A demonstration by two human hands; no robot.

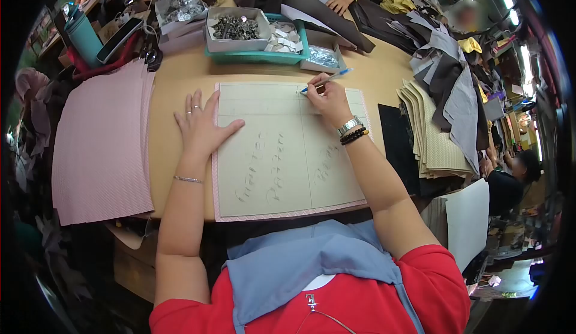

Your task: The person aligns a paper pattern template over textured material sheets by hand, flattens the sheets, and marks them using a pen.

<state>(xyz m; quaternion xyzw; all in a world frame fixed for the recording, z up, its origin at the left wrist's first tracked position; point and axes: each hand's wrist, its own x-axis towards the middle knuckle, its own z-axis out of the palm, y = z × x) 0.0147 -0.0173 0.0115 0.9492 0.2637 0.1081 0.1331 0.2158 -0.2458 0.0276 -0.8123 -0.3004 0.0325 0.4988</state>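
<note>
A pale board with handwriting and ruled lines [270,172] lies on the table in front of me, on top of a pink patterned sheet whose edge shows around it. My right hand [329,103] grips a pen [330,78], its blue tip at the board's upper part. My left hand [202,121] rests at the board's left edge with fingers spread, the thumb on the board and the other fingers over the pink edge and the tabletop. A ring is on one finger.
Pink patterned sheets [105,148] lie at the left, cream sheets [429,130] and a black piece [396,142] at the right. Beyond the board stand a teal tray [252,57] and a box of metal parts [237,19]. Across the table is another person's hand [341,2] by dark fabric [312,10].
</note>
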